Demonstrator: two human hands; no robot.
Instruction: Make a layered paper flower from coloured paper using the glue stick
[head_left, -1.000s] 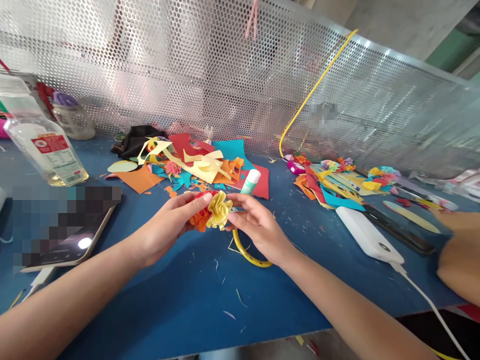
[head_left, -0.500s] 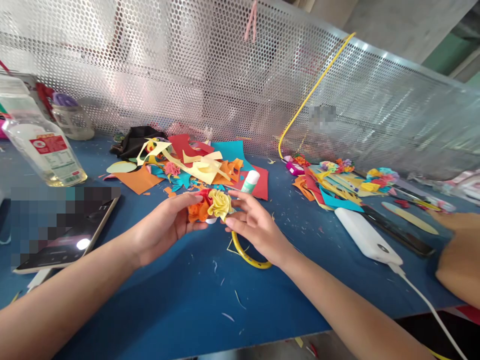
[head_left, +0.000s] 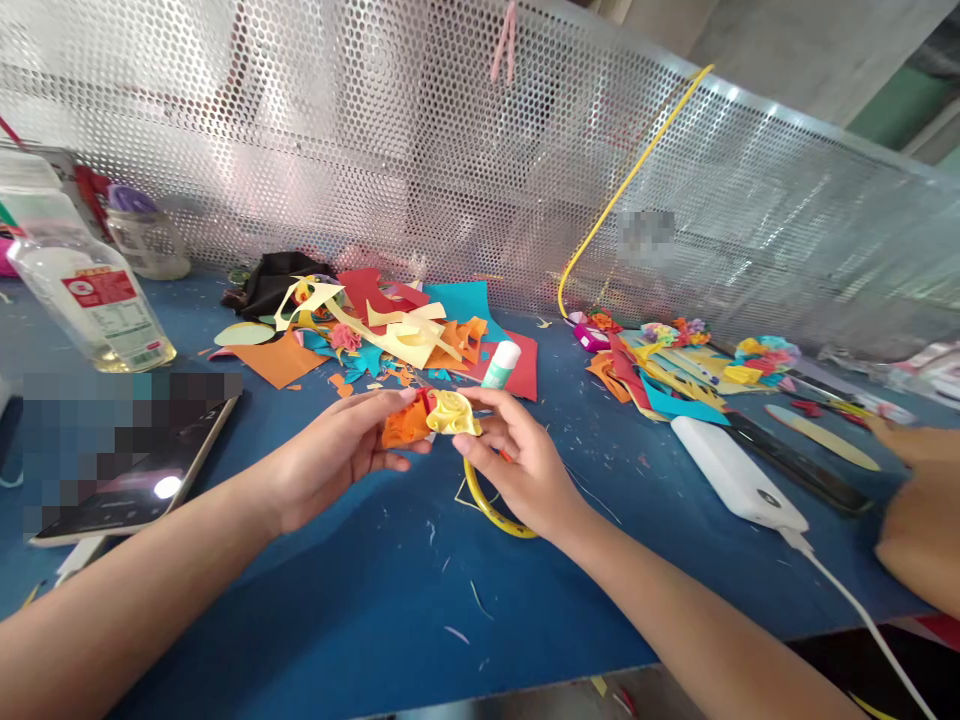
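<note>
Between my hands is a cluster of paper flowers, with an orange flower [head_left: 405, 425] on the left, a bit of red in the middle and a yellow flower [head_left: 451, 412] on the right. My left hand [head_left: 322, 455] pinches the orange side, thumb on top and other fingers below. The yellow side is gripped by the fingers of my right hand [head_left: 525, 460]. Beneath my right hand a yellow ring [head_left: 491, 512] lies on the blue table [head_left: 375, 620]. A glue stick [head_left: 501, 364] stands just behind the flowers.
Colored paper scraps [head_left: 405, 335] are heaped behind my hands. At left are a clear bottle [head_left: 97, 290] and a phone [head_left: 142, 470]. A white power bank [head_left: 739, 475] with a cable, more paper flowers [head_left: 757, 358] and another person's arm [head_left: 922, 510] are at right.
The flower cluster has turned between my fingers, so the yellow flower now faces more upward and less red shows. My right fingers have shifted slightly around its edge.
</note>
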